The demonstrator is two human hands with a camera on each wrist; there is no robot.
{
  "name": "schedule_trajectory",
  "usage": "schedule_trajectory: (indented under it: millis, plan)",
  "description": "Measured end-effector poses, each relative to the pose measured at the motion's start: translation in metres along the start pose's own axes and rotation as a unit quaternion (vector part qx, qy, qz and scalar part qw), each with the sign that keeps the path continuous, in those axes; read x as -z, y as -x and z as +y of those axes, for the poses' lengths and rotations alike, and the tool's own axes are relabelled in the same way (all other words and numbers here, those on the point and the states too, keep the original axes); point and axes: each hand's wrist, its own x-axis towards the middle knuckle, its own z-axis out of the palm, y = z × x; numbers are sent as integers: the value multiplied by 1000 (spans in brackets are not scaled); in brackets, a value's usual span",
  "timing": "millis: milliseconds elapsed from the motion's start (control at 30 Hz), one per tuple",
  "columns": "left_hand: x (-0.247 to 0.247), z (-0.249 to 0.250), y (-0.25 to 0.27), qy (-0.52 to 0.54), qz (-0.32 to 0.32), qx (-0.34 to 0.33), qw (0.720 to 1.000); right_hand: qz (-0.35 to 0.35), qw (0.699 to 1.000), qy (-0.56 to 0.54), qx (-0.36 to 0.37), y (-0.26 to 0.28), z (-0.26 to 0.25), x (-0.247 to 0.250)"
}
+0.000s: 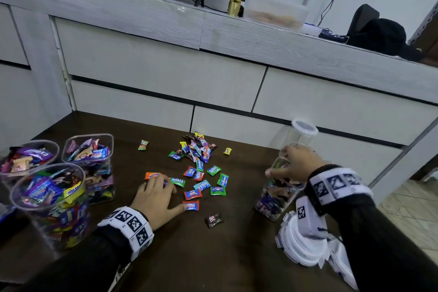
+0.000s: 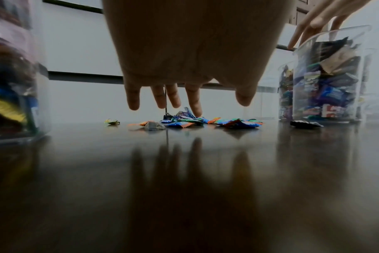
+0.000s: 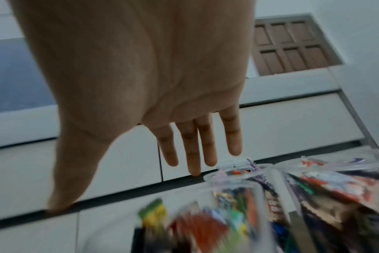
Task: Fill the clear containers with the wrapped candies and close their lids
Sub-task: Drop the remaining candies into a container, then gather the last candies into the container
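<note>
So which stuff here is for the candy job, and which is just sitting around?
For the job:
loose candies
part-filled container
three full containers
stack of lids
left hand
right hand

Just lying about:
gold figurine
black cap
lidded tub

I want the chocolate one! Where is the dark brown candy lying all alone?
In the head view, the dark brown candy lies on the table, nearest you, between both hands.

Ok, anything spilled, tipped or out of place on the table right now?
Nothing tipped: the three full containers at left stand upright. One dark candy lies apart from the loose candies, near the container under the right hand. The lids sit in an uneven heap.
</note>
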Motion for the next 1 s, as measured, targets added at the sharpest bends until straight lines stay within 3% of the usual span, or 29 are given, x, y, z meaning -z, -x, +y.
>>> schedule_trajectory:
  millis: [67,133,333,533,733,1000]
  plan:
    - [2,1,-11,0,2,13,1000,5,996,-87,-10,-18,5,18]
    - [2,2,-24,0,-19,29,999,22,994,-106,-26,-42,12,35]
    - [4,2,-64,-6,-72,43,996,13,994,-28,-106,-130,52,55]
    - [8,2,-90,-22,-118,48,992,0,991,-1,-134,-201,96,38]
    - [5,2,-91,-9,-127,42,991,-44,993,34,-102,-258,122,10]
    - [3,4,-93,-18,-132,44,990,-42,998,13,-51,-254,101,12]
